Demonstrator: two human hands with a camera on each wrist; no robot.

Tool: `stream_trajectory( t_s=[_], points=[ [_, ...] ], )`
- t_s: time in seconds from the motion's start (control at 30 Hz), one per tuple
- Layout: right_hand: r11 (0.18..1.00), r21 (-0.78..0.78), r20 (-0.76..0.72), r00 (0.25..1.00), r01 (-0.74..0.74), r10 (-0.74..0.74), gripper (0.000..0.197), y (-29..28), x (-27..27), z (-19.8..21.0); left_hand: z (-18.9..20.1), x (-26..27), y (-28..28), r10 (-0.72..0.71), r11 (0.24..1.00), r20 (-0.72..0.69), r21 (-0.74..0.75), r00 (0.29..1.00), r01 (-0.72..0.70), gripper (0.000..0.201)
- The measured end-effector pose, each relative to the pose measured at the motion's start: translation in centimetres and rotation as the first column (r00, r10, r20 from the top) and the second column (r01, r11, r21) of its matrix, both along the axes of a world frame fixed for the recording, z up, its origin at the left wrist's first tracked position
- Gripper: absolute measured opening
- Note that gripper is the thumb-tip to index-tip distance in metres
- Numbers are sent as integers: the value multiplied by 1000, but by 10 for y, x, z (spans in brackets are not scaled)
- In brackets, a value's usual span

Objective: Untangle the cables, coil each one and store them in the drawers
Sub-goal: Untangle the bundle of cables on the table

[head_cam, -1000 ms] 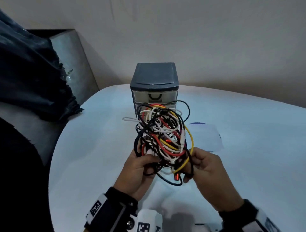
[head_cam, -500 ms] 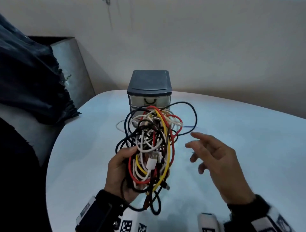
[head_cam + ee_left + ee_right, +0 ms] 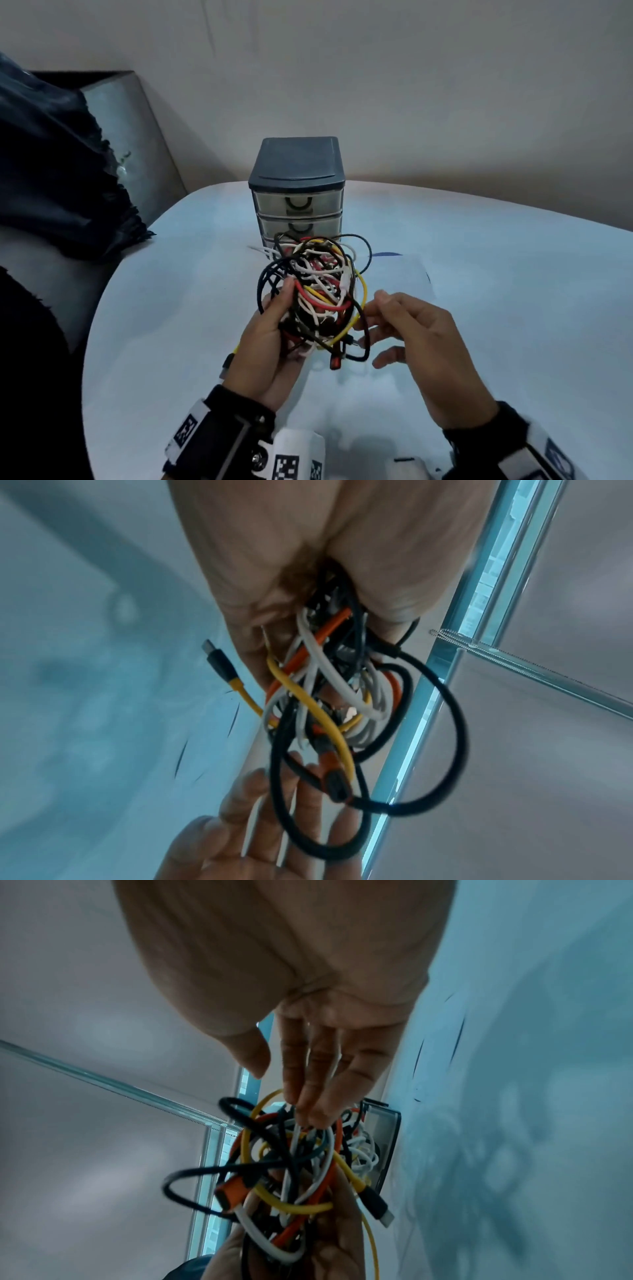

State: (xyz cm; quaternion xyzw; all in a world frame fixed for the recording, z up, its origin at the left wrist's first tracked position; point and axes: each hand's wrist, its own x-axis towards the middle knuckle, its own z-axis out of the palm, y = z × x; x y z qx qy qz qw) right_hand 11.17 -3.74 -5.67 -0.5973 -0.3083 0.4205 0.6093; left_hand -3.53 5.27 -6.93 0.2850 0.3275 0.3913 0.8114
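A tangle of black, white, red and yellow cables [image 3: 318, 291] hangs above the table in front of the drawer unit [image 3: 297, 192], a small dark-topped box with clear drawers, all closed. My left hand [image 3: 289, 308] grips the tangle from the left, thumb on top. My right hand [image 3: 371, 318] is at the tangle's right side, its fingers straight and their tips touching the yellow and black loops. In the right wrist view the fingertips [image 3: 308, 1110] meet the cables [image 3: 291, 1164] with the thumb apart. A yellow cable's black plug [image 3: 219, 661] sticks out below my left palm.
The white table [image 3: 496, 325] spreads right and front. A pale sheet of paper [image 3: 400, 277] with blue marks lies right of the drawer unit. A grey sofa [image 3: 137, 137] with dark cloth [image 3: 51, 171] stands at the left edge. A wall is close behind.
My right hand, which let go and hung open to the right half a second ago, has come back to the tangle's right side. My left hand has lowered the bundle.
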Motion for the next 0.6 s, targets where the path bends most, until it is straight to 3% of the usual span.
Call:
stream_trajectory(
  t_s=[0.13, 0.2, 0.3, 0.43, 0.6],
  points=[
    [997, 68, 43, 999, 30, -33, 36, -2, 3, 4, 1, -2, 0, 4, 1000, 84, -4, 996, -3, 48],
    [992, 81, 172, 979, 94, -107, 38, -3, 4, -1, 1, -4, -2, -3, 1000, 106, 13, 994, 1, 56],
    [983, 102, 358, 917, 151, -178, 23, -2, 4, -7, 0, -4, -3, 10, 999, 138, 30, 990, -14, 71],
    [970, 197, 411, 886, 143, -214, 23, -3, 0, -11, -1, -3, -5, -17, 997, 182, 76, 983, 3, 57],
    [951, 284, 574, 774, 119, -268, 26, -4, -2, -14, 1, 0, -9, -65, 977, 54, 209, 996, 53, 51]
  ],
)
